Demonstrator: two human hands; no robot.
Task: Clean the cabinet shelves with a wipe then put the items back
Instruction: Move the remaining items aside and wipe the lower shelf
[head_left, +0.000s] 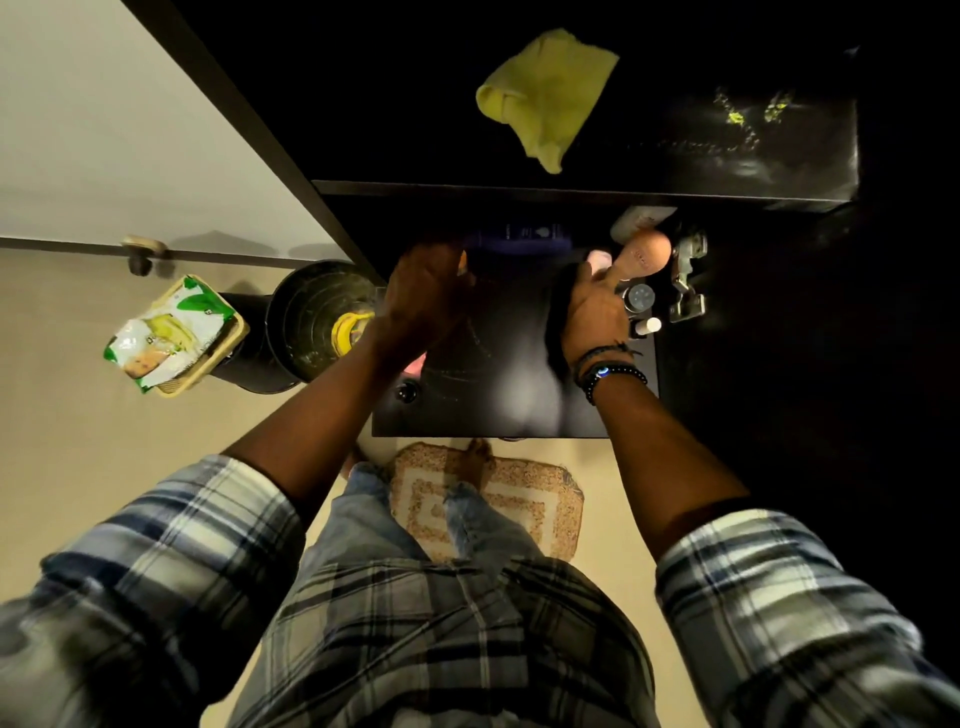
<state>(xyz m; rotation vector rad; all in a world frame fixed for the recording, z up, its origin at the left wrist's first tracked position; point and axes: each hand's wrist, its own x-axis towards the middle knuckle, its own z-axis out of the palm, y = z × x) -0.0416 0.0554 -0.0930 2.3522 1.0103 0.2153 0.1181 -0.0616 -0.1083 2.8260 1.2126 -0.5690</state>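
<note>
Step in hand (judged): restocking. The yellow cloth (545, 98) lies crumpled on the cabinet top (727, 156), touched by neither hand.

Right hand (597, 312): grips a tan bottle (644, 252) by its narrow end, at the right end of the shelf (509, 374), beside the hinge (688, 280).

Left hand (423, 301): reaches into the shelf's left side. It is blurred with its back to the camera, so I cannot tell whether it holds anything.

To do well: stand the tan bottle upright towards the back, clear of the hinge and of the small capped items (638, 297) just beside it. Avoid knocking the dark blue bottle (524, 234) and white bottle (641, 215) behind.

Containers: the black bin (296, 312) on the floor holds something yellow (348, 327), possibly a coil. The tan tray (236, 332) carries a green-and-white packet (166, 332).
</note>
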